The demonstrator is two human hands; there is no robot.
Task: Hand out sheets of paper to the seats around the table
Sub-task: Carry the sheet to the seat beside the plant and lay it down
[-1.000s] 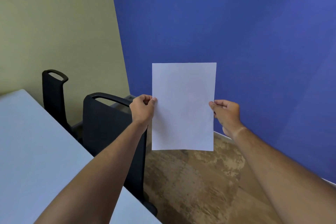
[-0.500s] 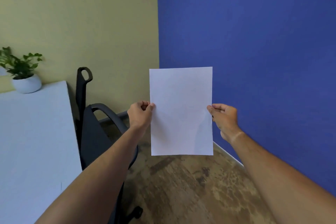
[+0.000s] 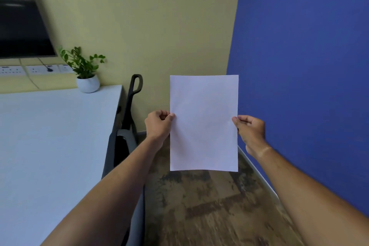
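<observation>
I hold a blank white sheet of paper (image 3: 203,124) upright in front of me, over the floor to the right of the table. My left hand (image 3: 158,127) pinches its left edge and my right hand (image 3: 249,132) pinches its right edge, both about mid-height. The white table (image 3: 50,136) fills the left of the view. Two black chairs stand along its right side: one (image 3: 133,94) near the far corner, another (image 3: 119,152) closer, partly hidden behind my left forearm.
A small potted plant (image 3: 86,75) in a white pot sits at the table's far right corner. A dark screen (image 3: 22,20) hangs on the yellow wall above a strip of sockets (image 3: 34,70). A blue wall (image 3: 309,86) closes the right side. Brown patterned floor (image 3: 209,205) lies between chairs and wall.
The view has swung left: the table, plant and screen have come into sight and the blue wall has slid right. Both hands keep the same grip on the sheet.
</observation>
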